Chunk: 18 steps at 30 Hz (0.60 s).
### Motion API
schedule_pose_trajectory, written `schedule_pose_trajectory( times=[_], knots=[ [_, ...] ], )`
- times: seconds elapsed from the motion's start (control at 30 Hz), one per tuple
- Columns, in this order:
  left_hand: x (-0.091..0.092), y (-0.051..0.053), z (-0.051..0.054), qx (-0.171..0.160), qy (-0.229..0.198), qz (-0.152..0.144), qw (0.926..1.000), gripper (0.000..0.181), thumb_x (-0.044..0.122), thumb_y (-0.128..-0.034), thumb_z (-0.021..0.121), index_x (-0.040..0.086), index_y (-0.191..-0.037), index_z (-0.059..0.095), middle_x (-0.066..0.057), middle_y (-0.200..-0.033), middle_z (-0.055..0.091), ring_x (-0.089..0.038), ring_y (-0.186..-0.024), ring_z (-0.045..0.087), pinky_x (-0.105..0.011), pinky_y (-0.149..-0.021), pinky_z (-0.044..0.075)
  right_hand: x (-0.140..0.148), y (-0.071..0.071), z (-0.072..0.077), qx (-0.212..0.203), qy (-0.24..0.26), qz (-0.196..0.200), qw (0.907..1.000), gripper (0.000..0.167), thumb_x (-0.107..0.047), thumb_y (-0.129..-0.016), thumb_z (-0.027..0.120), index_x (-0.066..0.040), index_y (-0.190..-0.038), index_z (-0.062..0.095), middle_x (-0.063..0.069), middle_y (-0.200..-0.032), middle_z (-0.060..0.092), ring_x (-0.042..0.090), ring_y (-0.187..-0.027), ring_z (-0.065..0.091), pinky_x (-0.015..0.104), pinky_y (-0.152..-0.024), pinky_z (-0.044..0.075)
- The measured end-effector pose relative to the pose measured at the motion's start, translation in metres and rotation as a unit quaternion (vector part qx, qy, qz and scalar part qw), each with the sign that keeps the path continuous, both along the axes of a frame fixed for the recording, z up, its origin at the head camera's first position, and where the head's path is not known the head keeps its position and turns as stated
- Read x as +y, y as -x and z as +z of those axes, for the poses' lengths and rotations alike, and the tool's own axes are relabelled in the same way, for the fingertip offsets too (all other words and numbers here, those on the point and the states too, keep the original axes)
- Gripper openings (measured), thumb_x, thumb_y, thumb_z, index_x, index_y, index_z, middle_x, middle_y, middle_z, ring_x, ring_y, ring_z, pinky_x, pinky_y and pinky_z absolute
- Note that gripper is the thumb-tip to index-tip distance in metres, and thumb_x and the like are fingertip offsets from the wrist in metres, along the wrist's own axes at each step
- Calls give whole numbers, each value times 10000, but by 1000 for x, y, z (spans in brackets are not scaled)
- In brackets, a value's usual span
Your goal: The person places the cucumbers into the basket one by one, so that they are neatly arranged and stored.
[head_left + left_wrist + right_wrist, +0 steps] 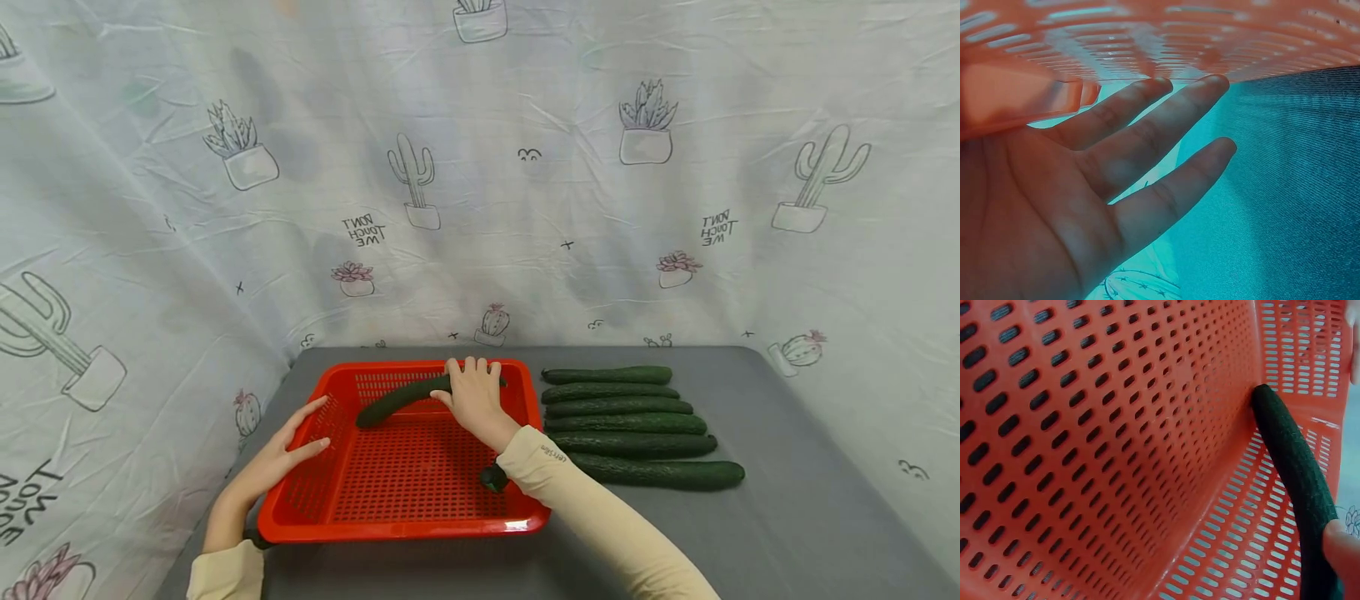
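We observe the right hand [474,396] holding a long, dark green, slightly curved cucumber [397,400] inside a red plastic basket [405,530] with slotted walls and floor. The thumb lies on one side of the cucumber, the fingers over the other. The cucumber slants along the basket's far wall, its free end toward the far left corner (whether that end touches the floor, we cannot tell).

We note the left hand [279,454] at the basket's left rim, spread wide; the left wrist view shows three straight fingers on the outside, below the slotted wall.

On the grey counter [810,483], just right of the basket, we count six dark green, bumpy-skinned cucumbers [626,423] in a row, roughly parallel. We record cream long sleeves [600,508] on both arms and, behind the counter, a white fabric curtain [525,208] printed with potted cacti.
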<state>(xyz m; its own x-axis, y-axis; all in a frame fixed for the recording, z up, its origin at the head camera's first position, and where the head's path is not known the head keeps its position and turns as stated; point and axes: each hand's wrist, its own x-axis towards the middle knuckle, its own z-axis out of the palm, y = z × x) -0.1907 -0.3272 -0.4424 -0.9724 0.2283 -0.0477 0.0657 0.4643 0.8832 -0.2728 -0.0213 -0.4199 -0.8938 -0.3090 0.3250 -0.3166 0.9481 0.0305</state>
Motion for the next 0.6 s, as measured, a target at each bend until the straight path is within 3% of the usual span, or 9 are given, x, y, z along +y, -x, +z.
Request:
schedule_pose_trajectory(
  times=[0.27, 0.4, 0.6],
  knots=[
    [0, 2, 1, -152, -90, 44, 9998, 643, 253, -951, 516, 271, -1485, 159, -134, -1508, 140, -358, -1186, 421, -376, -780, 499, 4, 2, -3, -140, -608, -13, 9981, 472, -615, -841, 494, -187, -1038, 503, 53, -982, 520, 247, -889, 467, 396, -819, 351],
    [0, 2, 1, -87, -29, 54, 9999, 642, 259, -950, 518, 266, -1485, 163, -128, -1514, 128, -370, -1208, 388, -373, -787, 491, 6, 1, -5, -378, -803, 4, 9961, 486, -599, -823, 542, -171, -1052, 520, 54, -1000, 547, 256, -907, 501, 405, -845, 363],
    [1, 1, 0, -192, -154, 73, 9997, 646, 254, -948, 519, 269, -1484, 159, -145, -1508, 136, -388, -1168, 448, -358, -766, 515, 5, 3, -10, -781, -1131, -30, 9905, 539, -601, -818, 548, -187, -1163, 531, 45, -1070, 584, 261, -935, 555, 410, -876, 367]
  ],
)
